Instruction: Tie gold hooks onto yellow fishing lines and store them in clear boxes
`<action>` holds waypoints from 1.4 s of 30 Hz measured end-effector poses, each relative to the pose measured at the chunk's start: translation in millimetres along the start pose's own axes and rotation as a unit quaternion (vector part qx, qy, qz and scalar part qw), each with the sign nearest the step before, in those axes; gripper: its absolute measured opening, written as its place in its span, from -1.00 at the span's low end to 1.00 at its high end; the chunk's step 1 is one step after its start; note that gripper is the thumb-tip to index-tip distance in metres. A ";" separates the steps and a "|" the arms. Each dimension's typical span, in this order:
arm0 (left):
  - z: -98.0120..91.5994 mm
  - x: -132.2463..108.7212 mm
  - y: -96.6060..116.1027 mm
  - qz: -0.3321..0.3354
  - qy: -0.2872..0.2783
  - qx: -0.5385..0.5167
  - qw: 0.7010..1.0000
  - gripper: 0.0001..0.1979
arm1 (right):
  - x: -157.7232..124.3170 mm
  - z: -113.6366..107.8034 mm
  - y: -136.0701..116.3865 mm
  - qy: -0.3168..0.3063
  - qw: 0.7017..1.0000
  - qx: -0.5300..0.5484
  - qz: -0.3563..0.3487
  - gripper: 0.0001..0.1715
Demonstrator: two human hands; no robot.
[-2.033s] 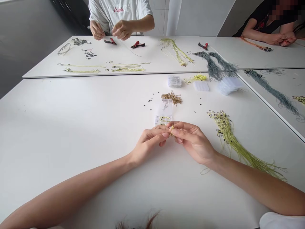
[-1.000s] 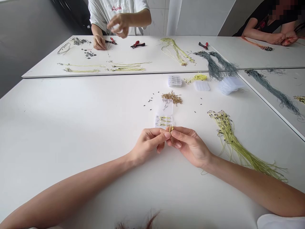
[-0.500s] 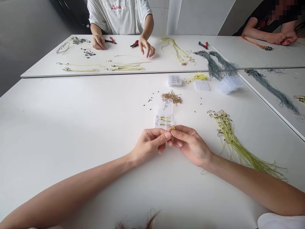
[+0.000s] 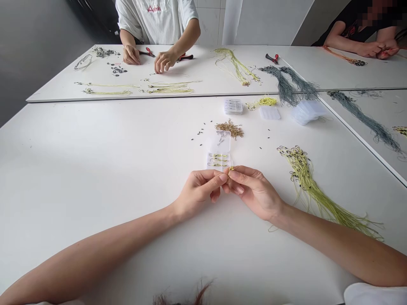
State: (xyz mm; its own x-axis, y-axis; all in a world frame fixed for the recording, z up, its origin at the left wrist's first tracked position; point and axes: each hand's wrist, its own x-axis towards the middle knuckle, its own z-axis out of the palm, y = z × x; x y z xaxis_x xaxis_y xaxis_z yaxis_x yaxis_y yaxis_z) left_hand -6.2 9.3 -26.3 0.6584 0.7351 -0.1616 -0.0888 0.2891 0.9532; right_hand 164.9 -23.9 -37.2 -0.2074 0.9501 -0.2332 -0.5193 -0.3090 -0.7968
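Note:
My left hand [image 4: 206,186] and my right hand [image 4: 254,190] meet fingertip to fingertip, both pinched closed. Between them is a small bit of yellow fishing line [image 4: 232,168], mostly hidden by the fingers. Just beyond the fingertips lies an open clear plastic box [image 4: 210,161], its compartments holding several fishing hooks with yellow line [image 4: 219,159] wound short. Behind its raised lid is a pile of small brass-coloured metal pieces [image 4: 229,128]. To the right of my right hand, a long bundle of yellow-green hooked lines [image 4: 314,190] stretches over the table.
Small black bits [image 4: 199,133] are scattered near the pile. Closed clear boxes [image 4: 233,106], stacked lids [image 4: 308,112] and grey-blue line bundles [image 4: 286,87] lie farther back. Across the table, a co-worker's hand [image 4: 165,61] is beside red-handled pliers [image 4: 186,57]; another person sits at far right.
My hands stay pinched in nearly the same place, with the yellow line shifted slightly between the fingertips. The co-worker's hand opposite has moved left across the pliers.

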 end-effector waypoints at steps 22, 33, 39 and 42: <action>-0.7 -0.9 -4.3 -0.010 0.014 0.018 1.000 -0.69 | 2.6 -2.9 -6.8 0.025 0.999 -0.028 0.001 -0.94; -1.2 -0.9 -3.7 -0.024 0.015 0.049 0.998 -0.74 | 8.7 -7.0 -26.9 0.024 0.999 -0.018 -0.026 -0.95; -1.4 -2.1 -2.3 -0.018 0.027 0.068 0.997 -0.72 | 10.5 -8.4 -29.0 0.034 0.999 -0.024 -0.014 -0.92; -4.3 -2.6 -3.1 -0.003 0.056 0.077 0.995 -0.72 | 10.2 -8.1 -30.4 0.026 0.999 -0.023 -0.007 -0.91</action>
State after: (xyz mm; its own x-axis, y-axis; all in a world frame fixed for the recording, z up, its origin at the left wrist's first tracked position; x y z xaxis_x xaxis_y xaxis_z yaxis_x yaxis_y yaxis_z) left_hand -10.8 9.2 -29.9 0.5705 0.7997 -0.1869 0.0360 0.2030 0.9785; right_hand 185.3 -4.5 -19.9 -0.1560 0.9559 -0.2488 -0.4824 -0.2935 -0.8253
